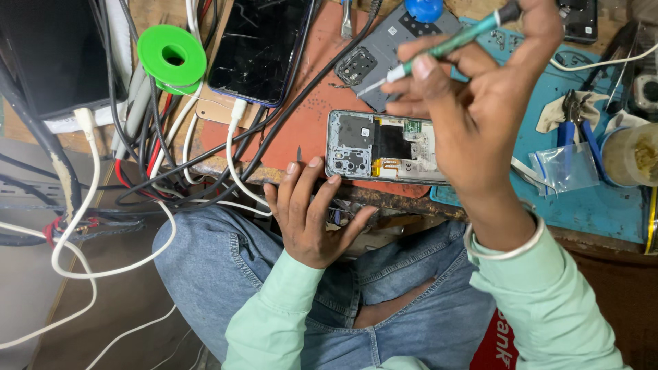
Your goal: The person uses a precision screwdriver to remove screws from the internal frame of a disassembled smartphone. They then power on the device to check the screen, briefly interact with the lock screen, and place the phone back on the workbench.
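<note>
While the opened phone (384, 147) sits on the reddish mat (312, 116) right at the bench edge, there's a ton of clutter packed around it. At about 10 o'clock from it lies a second phone with a cracked dark screen (260, 48), a white cable (236, 157) plugged into its bottom end. Further out at 10 o'clock is a bright green spool (171, 55), and below that a messy bundle of black, white and red wires (157, 151) hangs off the bench at 9 o'clock. At 12 o'clock, just beside the phone, is its grey back cover (373, 58) with the camera cutout, partly under a blue round thing (423, 8). Off at 3 o'clock there's a blue mat (589, 199) with blue-handled pliers (569, 116), a small clear plastic bag (565, 168) and a round tub (634, 154).

The right hand (473, 116) hovers over the right half of the phone and hides that part of it. Its fingers are clamped on a green-handled screwdriver (445, 44), tip pointing down to the left toward the back cover, not touching the phone as far as I can see.

The left hand (308, 209) rests at the bench edge at 7 o'clock from the phone, fingers spread loose, holding nothing, fingertips touching the mat right by the phone's lower left corner.

The phone itself lies flat, long side left to right, back off. You can see the camera module at the left end, a black patch in the middle, a yellow-orange flex strip and a pale frame.
</note>
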